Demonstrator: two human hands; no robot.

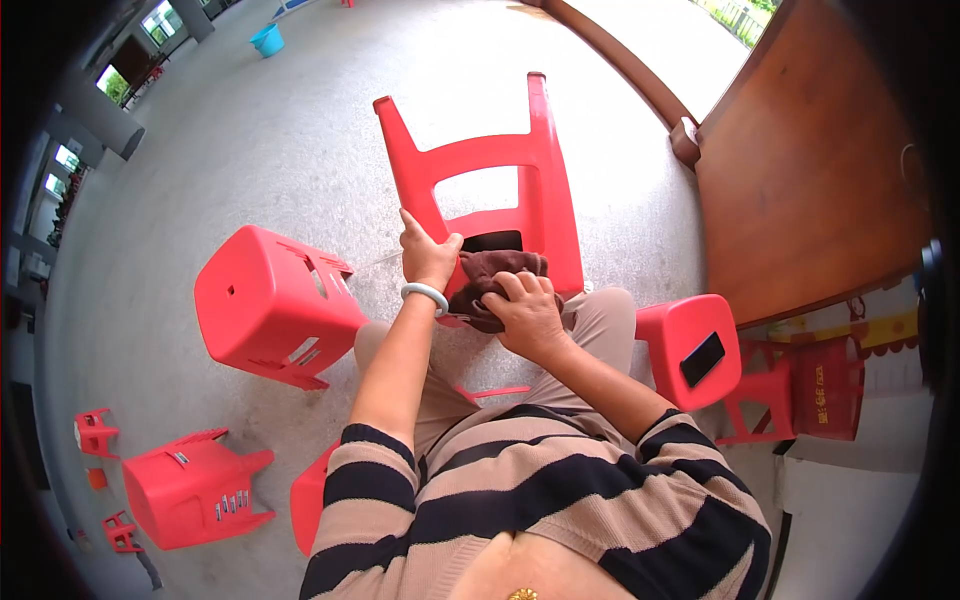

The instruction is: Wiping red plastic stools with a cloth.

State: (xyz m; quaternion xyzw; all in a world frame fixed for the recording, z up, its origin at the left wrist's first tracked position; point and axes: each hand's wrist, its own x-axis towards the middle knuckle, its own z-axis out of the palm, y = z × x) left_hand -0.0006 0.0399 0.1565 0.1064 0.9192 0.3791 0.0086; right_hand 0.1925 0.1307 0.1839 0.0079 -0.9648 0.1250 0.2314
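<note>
A red plastic stool (559,217) lies tipped before my knees, two of its legs pointing away from me. My left hand (430,255) grips its left edge, thumb and fingers around the plastic; a pale bangle circles that wrist. My right hand (527,311) holds a dark brown cloth (495,270) bunched against the near part of the stool. The cloth covers part of the stool's surface there. Beyond the cloth a dark patch shows between the stool's crossbar and the fabric; what it is I cannot tell.
Left of my knees stands a red stool (244,296), with another stool (176,484) behind it. At my right, a phone (703,360) lies on a red stool (679,322). A brown wooden door (810,172) is at the right, a blue bucket (267,40) far off.
</note>
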